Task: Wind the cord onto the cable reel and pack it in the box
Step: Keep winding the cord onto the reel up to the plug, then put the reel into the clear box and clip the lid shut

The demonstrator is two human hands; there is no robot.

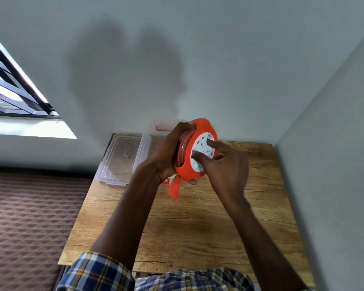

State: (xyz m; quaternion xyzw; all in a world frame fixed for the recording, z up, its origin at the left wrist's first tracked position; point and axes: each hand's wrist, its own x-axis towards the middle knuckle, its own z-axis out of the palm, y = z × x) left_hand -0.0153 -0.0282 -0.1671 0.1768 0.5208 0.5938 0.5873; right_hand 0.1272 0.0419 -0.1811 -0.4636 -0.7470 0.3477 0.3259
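Left hand (166, 152) grips cable reel (194, 150); right hand (225, 166) fingertips on face.

cable reel (194, 148): orange, white socket face, tilting on edge above the table (198, 217) | cord (182, 147): red, sitting wound inside | box (122, 158): clear, lying open at table's far-left corner

Daylight came through the barred window (19, 95), blown out to white glare on the sill below it. Right of the window, a broad soft shadow lay across the grey wall (240, 59). Wide-angle distortion bent the window's bars. Motion blur smeared the orange plug (173, 189).
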